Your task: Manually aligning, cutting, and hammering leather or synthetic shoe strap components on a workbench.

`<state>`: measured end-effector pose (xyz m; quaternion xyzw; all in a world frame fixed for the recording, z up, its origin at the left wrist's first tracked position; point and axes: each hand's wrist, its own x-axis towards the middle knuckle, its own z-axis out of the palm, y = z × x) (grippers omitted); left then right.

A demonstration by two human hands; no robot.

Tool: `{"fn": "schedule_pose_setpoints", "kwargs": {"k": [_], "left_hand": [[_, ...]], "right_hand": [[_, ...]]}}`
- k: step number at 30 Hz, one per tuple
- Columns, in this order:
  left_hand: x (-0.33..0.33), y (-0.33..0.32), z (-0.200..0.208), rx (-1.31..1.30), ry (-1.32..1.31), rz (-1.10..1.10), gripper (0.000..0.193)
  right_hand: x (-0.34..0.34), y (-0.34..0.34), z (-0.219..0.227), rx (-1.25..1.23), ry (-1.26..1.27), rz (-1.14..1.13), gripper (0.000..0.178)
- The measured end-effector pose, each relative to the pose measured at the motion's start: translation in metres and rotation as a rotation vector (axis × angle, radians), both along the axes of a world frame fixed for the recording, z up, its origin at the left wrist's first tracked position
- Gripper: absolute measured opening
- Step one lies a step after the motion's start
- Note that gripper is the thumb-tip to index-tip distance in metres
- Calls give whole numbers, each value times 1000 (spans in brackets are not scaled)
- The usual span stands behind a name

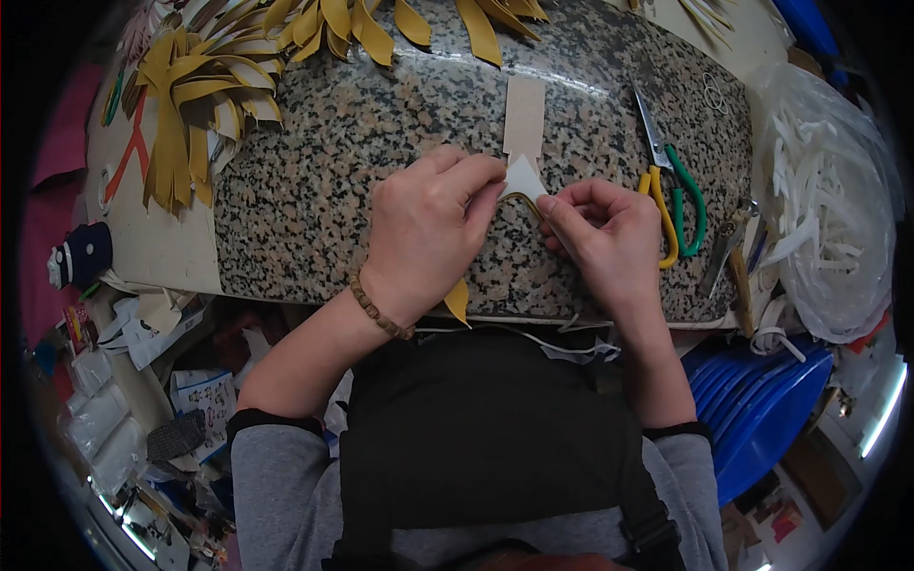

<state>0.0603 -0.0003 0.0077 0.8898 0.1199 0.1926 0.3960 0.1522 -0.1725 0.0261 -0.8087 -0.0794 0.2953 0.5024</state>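
Observation:
Over the granite slab, my left hand (419, 228) and my right hand (614, 233) both pinch one mustard-yellow strip that looks like leather. Its white underside (524, 181) faces up between my fingers, bent into a peak. The strip's yellow pointed tail (458, 302) pokes out below my left hand, near the slab's front edge. Just beyond the peak lies a flat beige template-like piece (525, 114) with a notched near end, close to or touching the white peak. My curled fingers hide much of the strip.
Scissors (669, 181) with green and yellow handles lie right of my right hand. Metal tools (728, 247) sit at the slab's right edge beside a clear bag of white strips (828, 209). Bundles of yellow strips (181, 114) are at the far left. Blue trays (762, 409) stand below right.

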Motion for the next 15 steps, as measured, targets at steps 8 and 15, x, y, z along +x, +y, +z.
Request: {"fn": "schedule_pose_setpoints", "kwargs": {"k": [8, 15], "left_hand": [[-2, 2, 9, 250, 80, -146, 26], [2, 5, 18, 555, 117, -390, 46]], "right_hand": [[1, 1, 2, -44, -41, 15, 17], [-9, -34, 10, -27, 82, 2, 20]]}}
